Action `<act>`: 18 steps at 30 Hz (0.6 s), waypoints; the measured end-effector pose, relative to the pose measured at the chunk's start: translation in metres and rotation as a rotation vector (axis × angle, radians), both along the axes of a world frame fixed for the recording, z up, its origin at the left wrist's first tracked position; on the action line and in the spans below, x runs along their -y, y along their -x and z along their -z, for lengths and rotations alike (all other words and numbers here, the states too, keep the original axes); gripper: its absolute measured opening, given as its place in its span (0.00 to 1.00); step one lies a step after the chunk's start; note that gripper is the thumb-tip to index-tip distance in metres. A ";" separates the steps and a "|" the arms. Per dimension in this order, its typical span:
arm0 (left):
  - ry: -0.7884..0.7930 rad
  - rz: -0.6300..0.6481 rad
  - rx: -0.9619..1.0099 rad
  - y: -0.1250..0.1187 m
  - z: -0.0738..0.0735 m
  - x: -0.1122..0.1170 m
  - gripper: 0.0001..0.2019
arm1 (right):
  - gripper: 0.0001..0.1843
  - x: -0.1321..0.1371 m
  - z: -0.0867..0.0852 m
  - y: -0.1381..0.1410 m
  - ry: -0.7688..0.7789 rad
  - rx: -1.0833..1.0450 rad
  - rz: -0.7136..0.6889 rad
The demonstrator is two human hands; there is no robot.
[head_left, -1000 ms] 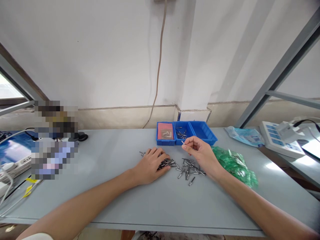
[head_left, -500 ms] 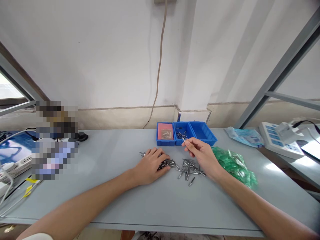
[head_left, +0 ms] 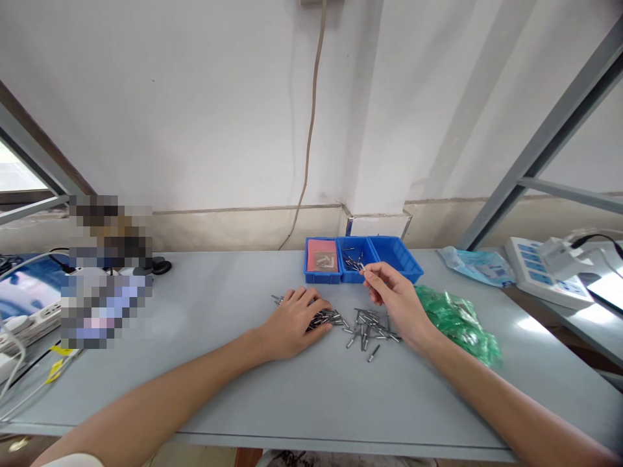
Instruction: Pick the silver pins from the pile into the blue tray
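Note:
My left hand (head_left: 296,324) lies with its fingers spread over a pile of small metal pins (head_left: 328,318), which it partly hides. Thumb and forefinger of my right hand (head_left: 396,301) are pinched together, with the bright end of a metal pin (head_left: 361,266) showing at their tips. That hand is raised at the front of the middle blue bin (head_left: 353,277), where several dark pins lie. Below it a second loose heap of pins (head_left: 365,324) is scattered on the grey table (head_left: 311,395), a single pin (head_left: 373,353) lying nearer to me.
The left blue bin (head_left: 322,279) holds a pink sheet and a small clear bag. A third blue bin (head_left: 396,256) stands at the right. Green plastic bags (head_left: 457,324) lie beside my right forearm. Power strips (head_left: 545,272) and cables lie at both sides.
My right hand has shifted slightly right and back from the middle bin, its fingers still pinched. My left hand and the heaps have stayed in place.

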State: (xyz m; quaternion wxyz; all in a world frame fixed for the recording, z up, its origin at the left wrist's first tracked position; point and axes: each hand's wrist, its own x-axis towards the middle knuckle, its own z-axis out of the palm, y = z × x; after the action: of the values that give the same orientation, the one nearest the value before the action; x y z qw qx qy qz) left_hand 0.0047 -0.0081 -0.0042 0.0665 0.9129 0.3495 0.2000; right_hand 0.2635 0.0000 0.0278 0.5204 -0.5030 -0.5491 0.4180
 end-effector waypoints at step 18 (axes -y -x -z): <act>-0.001 0.001 -0.005 0.000 0.000 0.000 0.14 | 0.21 -0.001 0.002 -0.001 -0.054 0.019 0.011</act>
State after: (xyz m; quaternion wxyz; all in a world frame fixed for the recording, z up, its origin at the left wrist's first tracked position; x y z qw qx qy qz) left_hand 0.0046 -0.0083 -0.0037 0.0654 0.9136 0.3491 0.1980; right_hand 0.2645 0.0013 0.0259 0.5308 -0.4959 -0.5623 0.3951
